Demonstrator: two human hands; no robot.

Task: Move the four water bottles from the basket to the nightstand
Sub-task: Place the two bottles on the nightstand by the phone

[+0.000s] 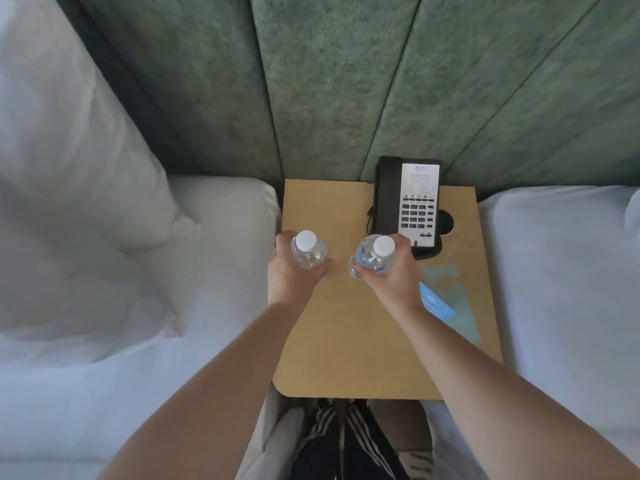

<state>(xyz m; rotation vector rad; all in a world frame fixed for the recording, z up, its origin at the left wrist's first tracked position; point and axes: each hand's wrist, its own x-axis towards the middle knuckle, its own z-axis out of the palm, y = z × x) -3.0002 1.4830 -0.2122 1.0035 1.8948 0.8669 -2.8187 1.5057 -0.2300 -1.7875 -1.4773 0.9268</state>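
Note:
I look straight down on a light wooden nightstand (346,341) between two beds. My left hand (294,275) grips a clear water bottle (308,252) with a white cap, upright over the nightstand's left edge. My right hand (391,275) grips a second clear bottle (374,258) with a white cap and a blue label, over the middle of the top just in front of the phone. Whether either bottle's base touches the wood is hidden by my hands. No basket is in view.
A black desk phone (408,202) with a white keypad card stands at the back right of the nightstand. A blue card (438,306) and pale blue paper (460,306) lie at the right. White bedding (138,306) flanks both sides; a green padded headboard (346,81) rises behind.

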